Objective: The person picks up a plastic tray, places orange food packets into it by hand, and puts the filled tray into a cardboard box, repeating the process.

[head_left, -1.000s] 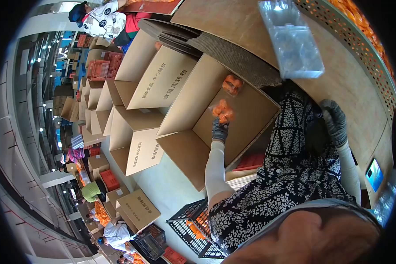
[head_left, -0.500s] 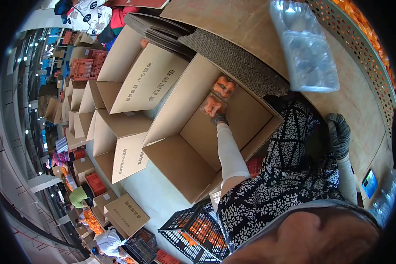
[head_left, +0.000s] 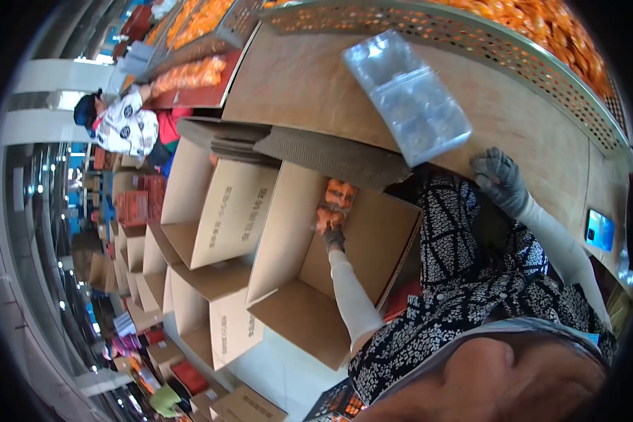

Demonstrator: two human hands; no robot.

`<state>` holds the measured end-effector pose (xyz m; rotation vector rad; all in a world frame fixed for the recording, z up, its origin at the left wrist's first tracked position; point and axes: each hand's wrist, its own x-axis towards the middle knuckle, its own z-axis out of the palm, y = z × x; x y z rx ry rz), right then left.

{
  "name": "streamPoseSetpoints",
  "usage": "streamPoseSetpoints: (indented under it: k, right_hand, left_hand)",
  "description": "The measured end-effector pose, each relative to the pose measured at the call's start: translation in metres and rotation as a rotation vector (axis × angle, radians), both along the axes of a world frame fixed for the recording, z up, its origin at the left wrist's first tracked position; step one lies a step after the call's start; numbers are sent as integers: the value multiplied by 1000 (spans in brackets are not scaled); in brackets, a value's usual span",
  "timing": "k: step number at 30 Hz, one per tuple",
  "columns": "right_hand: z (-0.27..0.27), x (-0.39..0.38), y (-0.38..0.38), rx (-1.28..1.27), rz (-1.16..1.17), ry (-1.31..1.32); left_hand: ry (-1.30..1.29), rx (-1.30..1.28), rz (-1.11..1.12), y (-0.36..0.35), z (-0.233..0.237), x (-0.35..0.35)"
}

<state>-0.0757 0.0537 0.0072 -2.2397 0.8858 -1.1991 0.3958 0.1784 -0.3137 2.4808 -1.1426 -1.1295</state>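
Note:
My left hand (head_left: 335,239), in a dark grey glove, reaches into an open cardboard box (head_left: 295,302). Its fingers are closed at the near end of a clear pack of orange fruit-like pieces (head_left: 328,219); the fingertips are partly hidden. Another such pack (head_left: 340,192) lies just beyond it, against the box's far corner. My right hand (head_left: 501,181), gloved in grey, is at the table's edge with its fingers apart and nothing in them. Close by on the table (head_left: 295,84) is a clear plastic clamshell tray (head_left: 411,102), opened out, with moulded hollows.
Flattened cardboard (head_left: 330,155) is stacked between box and table. Beyond a perforated metal rail (head_left: 429,28) lies a heap of orange pieces (head_left: 541,35). A phone (head_left: 600,230) rests at right. More open boxes (head_left: 232,211) stand at left; a co-worker (head_left: 130,123) is farther off.
The view has swung, bringing more of the table into sight. My right hand has moved up toward the clamshell tray and its fingers have spread. My left hand stays at the near pack.

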Motion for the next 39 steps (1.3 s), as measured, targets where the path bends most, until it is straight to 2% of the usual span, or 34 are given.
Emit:
streamPoseSetpoints:
  k: [2, 3, 5, 6, 7, 8, 10, 11, 12, 13, 15, 16, 18, 21, 22, 24, 26, 27, 28, 29, 30, 33, 34, 35, 37, 38, 39]
  right_hand:
    - [25, 12, -17, -164, -34, 90]
    - [41, 23, -27, -268, -57, 131]
    - [53, 28, -48, -376, -91, 161]
    - [49, 30, -61, -306, 10, 291]
    - [43, 31, -69, -235, 112, 422]
    - [44, 34, -71, -244, 102, 417]
    - [42, 40, -74, -332, 51, 757]
    - [38, 41, -74, -339, 45, 752]
    - [33, 43, -75, -475, 38, 757]
    - [31, 43, -75, -610, 26, 758]
    - [35, 40, -77, -646, 24, 718]
    - [35, 37, -79, -664, 33, 706]
    - [38, 31, -81, -683, 27, 693]
    - [42, 28, -87, -641, 6, 611]
    - [43, 29, -90, -620, -57, 539]
    - [45, 27, -94, -594, -128, 466]
    - [66, 25, -95, -243, -113, 521]
    - [66, 20, -96, -242, -134, 514]
    - [65, 14, -96, -436, -108, 472]
    - [70, 9, -92, -628, -88, 434]
    - [74, 1, -87, -672, -55, 355]
    - [64, -25, -79, -634, -25, 381]
    - [60, -32, -78, -505, 6, 308]
    - [56, -34, -79, -501, -15, 313]
    - [58, -33, -86, -422, -176, -94]
    - [76, -31, -85, -393, -186, -298]
    - [76, -34, -88, -396, -198, -301]
  left_hand:
    - [453, -689, 585, -17, 60, -22]
    - [451, -695, 567, -22, 79, -27]
    - [254, -987, 361, -40, 157, -58]
    - [252, -997, 346, -47, 186, -75]
    - [291, -1131, 215, -54, 210, -95]
    - [330, -1261, 81, -59, 228, -115]
    - [433, -1115, -35, -69, 250, -155]
    - [289, -1245, -183, -79, 269, -180]
    - [138, -1366, -336, -90, 286, -202]
    - [132, -1373, -349, -98, 293, -221]
    - [429, -1425, -252, -115, 296, -252]
    - [429, -1433, -267, -124, 293, -259]
    - [260, -1421, -86, -136, 284, -267]
    - [258, -1442, -17, -144, 290, -277]
    - [258, -1441, -31, -146, 288, -275]
    - [101, -1515, -227, -149, 281, -273]
    - [10, -1503, -265, -146, 288, -274]
    - [-82, -1489, -297, -145, 291, -272]
    - [-72, -1492, -325, -144, 297, -270]
    - [-299, -1466, -386, -143, 303, -267]
    - [-520, -1438, -443, -143, 308, -266]
    - [-442, -1410, -446, -140, 322, -273]
    - [-445, -1418, -462, -145, 313, -268]
    - [-430, -1424, -480, -146, 303, -267]
    - [-485, -1391, -597, -148, 299, -273]
    - [-478, -1397, -608, -150, 299, -276]
    - [-406, -1388, -644, -151, 298, -277]
